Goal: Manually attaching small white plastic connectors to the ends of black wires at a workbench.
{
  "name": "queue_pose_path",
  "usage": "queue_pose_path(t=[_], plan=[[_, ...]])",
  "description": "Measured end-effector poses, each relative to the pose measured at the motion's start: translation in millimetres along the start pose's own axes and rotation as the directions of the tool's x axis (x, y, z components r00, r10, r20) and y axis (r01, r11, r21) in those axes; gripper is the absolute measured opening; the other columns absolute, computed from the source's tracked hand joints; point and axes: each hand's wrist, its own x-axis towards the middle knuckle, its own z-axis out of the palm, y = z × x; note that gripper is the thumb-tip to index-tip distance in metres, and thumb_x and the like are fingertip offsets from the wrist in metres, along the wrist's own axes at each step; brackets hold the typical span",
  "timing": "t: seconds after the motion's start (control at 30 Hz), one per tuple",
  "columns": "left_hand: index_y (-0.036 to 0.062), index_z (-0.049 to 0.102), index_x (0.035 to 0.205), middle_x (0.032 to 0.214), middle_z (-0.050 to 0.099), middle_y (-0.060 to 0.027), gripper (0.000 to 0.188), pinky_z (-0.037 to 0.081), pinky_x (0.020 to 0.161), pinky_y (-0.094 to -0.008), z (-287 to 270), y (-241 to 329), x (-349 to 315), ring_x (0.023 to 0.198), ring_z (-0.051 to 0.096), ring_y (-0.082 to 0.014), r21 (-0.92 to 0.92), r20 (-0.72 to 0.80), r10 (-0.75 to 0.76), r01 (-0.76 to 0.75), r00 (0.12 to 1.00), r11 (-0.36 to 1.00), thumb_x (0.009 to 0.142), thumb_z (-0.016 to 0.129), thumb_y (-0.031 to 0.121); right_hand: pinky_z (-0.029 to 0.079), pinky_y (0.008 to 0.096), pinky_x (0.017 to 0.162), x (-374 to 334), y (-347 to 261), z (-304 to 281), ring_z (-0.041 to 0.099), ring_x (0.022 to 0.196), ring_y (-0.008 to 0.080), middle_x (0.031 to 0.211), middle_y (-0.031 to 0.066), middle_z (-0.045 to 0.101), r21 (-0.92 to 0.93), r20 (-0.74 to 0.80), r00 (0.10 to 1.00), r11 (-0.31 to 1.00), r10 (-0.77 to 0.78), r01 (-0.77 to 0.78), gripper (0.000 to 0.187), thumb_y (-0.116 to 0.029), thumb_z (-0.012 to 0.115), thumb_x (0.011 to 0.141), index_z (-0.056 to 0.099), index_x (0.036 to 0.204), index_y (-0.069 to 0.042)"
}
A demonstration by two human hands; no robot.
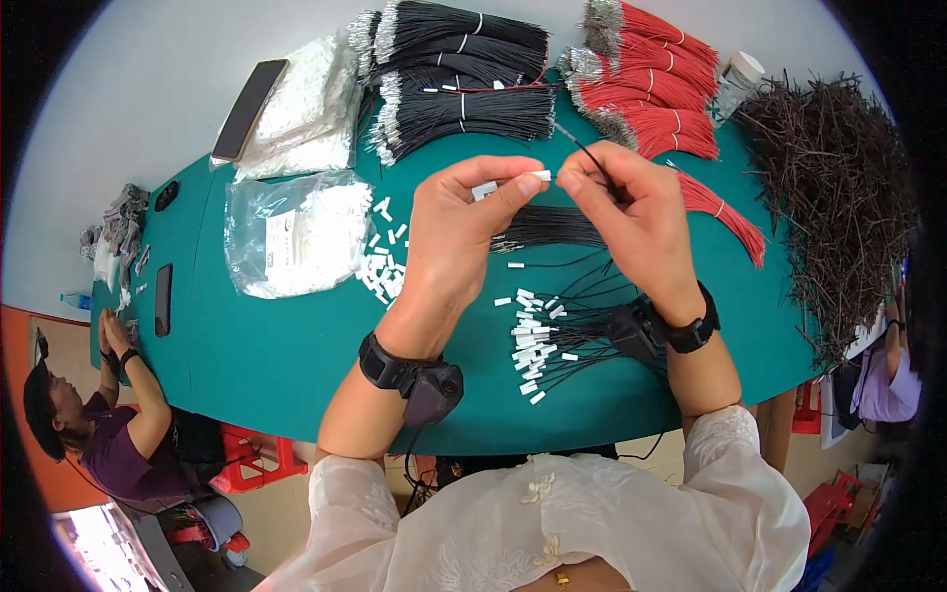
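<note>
connector [542,175], white and small, sits pinched between thumb and forefinger of the left hand [456,212], above the middle of the green table [296,360]. another white piece [483,189] shows by that hand's curled fingers. the right hand [643,212] is closed on a black wire [588,153], which slants out past the forefinger toward the far side; its thumb and forefinger tips come together just beside the connector, and whether they touch it cannot be told. each wrist wears a dark strapped device.

below the hands lies a bundle of black wires [557,227]. nearer the person, a fan of wires with white ends [533,343] spreads by the right forearm. loose connectors [382,276] are scattered left of the left wrist, beside a clear bag [254,252] of white pieces. behind it, a phone [250,111] rests on more packed bags [314,99].

across the far side, black bundles [464,111] stack beside red bundles [656,84]; one red bundle [728,215] lies apart, right of the right hand. a lidded jar [740,79] stands near a tangled dark heap [834,197]. at the left end, a second phone [163,299] lies near a co-worker [133,459] in purple.
</note>
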Motion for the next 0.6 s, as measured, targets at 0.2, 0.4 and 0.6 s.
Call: queue_pose_path(t=[0.2,0.4,0.6], plan=[[-0.0019,0.067,0.101,0.088,0.069,-0.0071,0.017,0.036,0.055,-0.0176,0,-2,0,0.062,0.047,-0.0023,0.004,0.012,-0.017,0.017,1.000,1.000,0.086,0.068,0.004,0.025,0.0194,0.050,1,2,-3,0.034,0.059,0.0008,0.066,-0.0074,0.042,0.018,0.019,0.999,0.999,0.028,-0.028,0.010,-0.008,0.063,0.089,0.061,0.086,0.001],[0.0000,0.067,0.099,0.076,0.063,0.0010,0.016,0.037,0.055,-0.0202,-2,6,2,0.061,0.044,-0.0010,0.258,0.102,0.039,-0.064,0.994,0.964,0.084,0.069,0.005,0.030,0.0214,0.049,4,-2,-24,0.038,0.054,0.0053,0.063,-0.0025,0.049,-0.046,0.164,0.982,0.995,0.095,-0.089,0.017,-0.013,0.055,0.095,0.062,0.088,0.002],[0.0018,0.069,0.092,0.063,0.051,0.0070,0.015,0.034,0.053,-0.0213,-1,11,-3,0.058,0.041,-0.0024,0.603,0.333,-0.200,-0.045,0.921,0.797,0.080,0.073,0.010,0.042,0.0295,0.051,4,-9,-38,0.056,0.053,0.0148,0.060,0.0082,0.055,-0.235,0.163,0.982,0.971,0.095,-0.055,0.025,-0.017,0.052,0.095,0.061,0.087,0.004]])
